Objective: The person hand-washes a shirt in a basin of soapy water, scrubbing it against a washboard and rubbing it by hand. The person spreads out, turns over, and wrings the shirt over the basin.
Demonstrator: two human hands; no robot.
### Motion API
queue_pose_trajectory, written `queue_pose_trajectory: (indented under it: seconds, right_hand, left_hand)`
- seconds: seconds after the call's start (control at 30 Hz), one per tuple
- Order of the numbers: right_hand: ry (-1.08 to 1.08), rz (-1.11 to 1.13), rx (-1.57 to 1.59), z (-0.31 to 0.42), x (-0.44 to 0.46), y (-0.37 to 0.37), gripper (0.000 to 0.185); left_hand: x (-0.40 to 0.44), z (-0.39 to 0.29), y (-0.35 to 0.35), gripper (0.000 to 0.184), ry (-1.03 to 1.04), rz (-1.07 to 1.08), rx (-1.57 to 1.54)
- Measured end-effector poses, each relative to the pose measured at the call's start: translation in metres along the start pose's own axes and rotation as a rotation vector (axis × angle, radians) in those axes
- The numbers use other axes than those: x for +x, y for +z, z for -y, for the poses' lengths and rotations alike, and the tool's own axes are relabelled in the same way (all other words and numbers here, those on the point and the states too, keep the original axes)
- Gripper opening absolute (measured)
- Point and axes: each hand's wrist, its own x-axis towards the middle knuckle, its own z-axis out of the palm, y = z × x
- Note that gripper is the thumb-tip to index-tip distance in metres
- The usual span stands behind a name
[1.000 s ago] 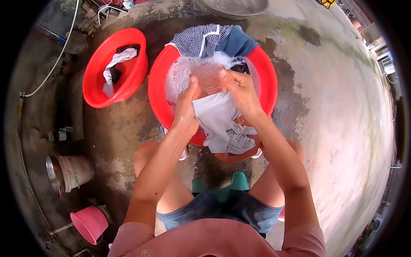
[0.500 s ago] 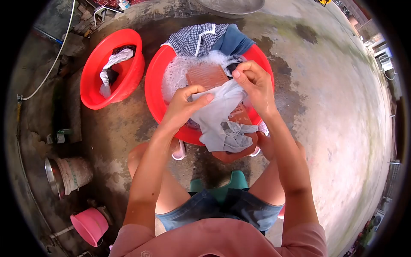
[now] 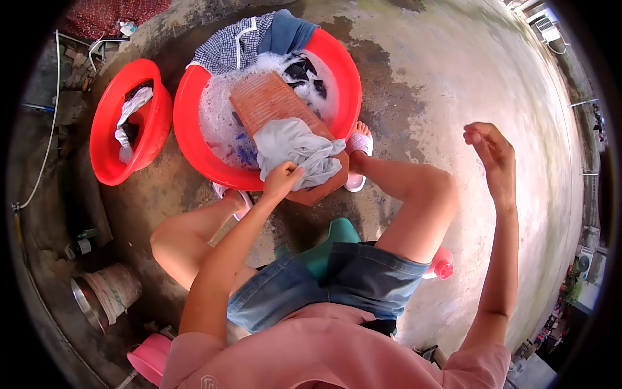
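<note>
My left hand pinches the lower edge of a wet light grey cloth. The cloth lies bunched on a reddish-brown ridged washboard, which leans out of a large red basin toward me. Soapy water and dark clothes are in the basin. A checked cloth and a blue cloth hang over its far rim. My right hand is raised at the right, away from the basin, fingers bent and apart, holding nothing.
At the left a smaller red basin holds a grey and dark cloth. A whitish bucket and a pink bucket stand lower left. A pink bottle is beside my leg, and a green stool is under me.
My right hand has let go of the cloth and moved far right. The cloth now lies bunched on the washboard with my left hand at it. The view has shifted right.
</note>
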Motion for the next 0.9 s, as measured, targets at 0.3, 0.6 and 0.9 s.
queue_pose_trajectory:
  seconds: [0.3, 0.6, 0.9]
  right_hand:
    - [0.677, -0.268, 0.255, -0.133, -0.162, -0.018, 0.024]
    - [0.841, -0.188, 0.413, -0.192, -0.270, 0.007, 0.033]
    - [0.684, -0.099, 0.324, -0.254, -0.301, 0.023, 0.028]
  left_hand:
    - [-0.001, -0.010, -0.009, 0.021, -0.213, 0.273, -0.756]
    - [-0.004, -0.023, -0.012, 0.034, -0.272, 0.364, -0.851]
    - [0.010, -0.019, 0.023, 0.028, -0.071, 0.113, -0.461]
